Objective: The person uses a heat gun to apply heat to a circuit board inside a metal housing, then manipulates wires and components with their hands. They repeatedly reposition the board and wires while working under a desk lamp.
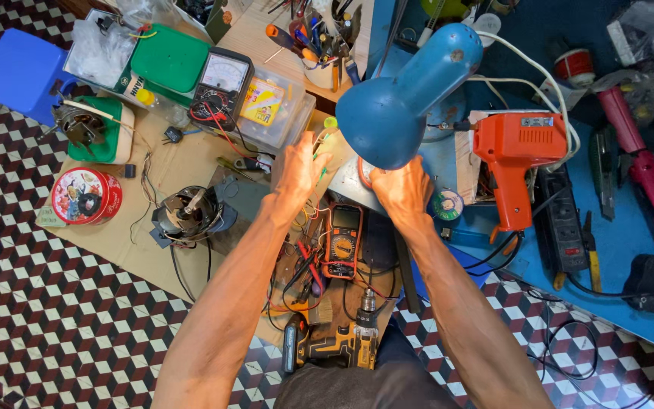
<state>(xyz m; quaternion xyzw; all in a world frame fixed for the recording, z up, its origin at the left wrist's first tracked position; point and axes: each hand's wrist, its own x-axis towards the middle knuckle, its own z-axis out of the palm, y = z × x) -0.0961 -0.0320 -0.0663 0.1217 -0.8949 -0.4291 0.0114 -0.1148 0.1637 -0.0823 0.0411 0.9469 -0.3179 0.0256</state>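
On the tiled workshop floor, my left hand (299, 168) and right hand (403, 189) work close together under the round blue metal shade of a desk lamp (399, 95), which blocks my view of the small part between them. The left hand's fingers are curled near some thin green and yellow wires (325, 138); whether they pinch anything I cannot tell. The right hand is bent inward, its fingertips hidden behind the shade, so its grip is unclear too. An orange-cased digital multimeter (343, 239) lies just below my wrists, its red and black leads (308, 265) trailing beside it. An orange pistol-shaped soldering gun (515, 155) rests to the right on the blue bench. I judge steady wrists and keeping the loose wires clear of the lamp matter most here.
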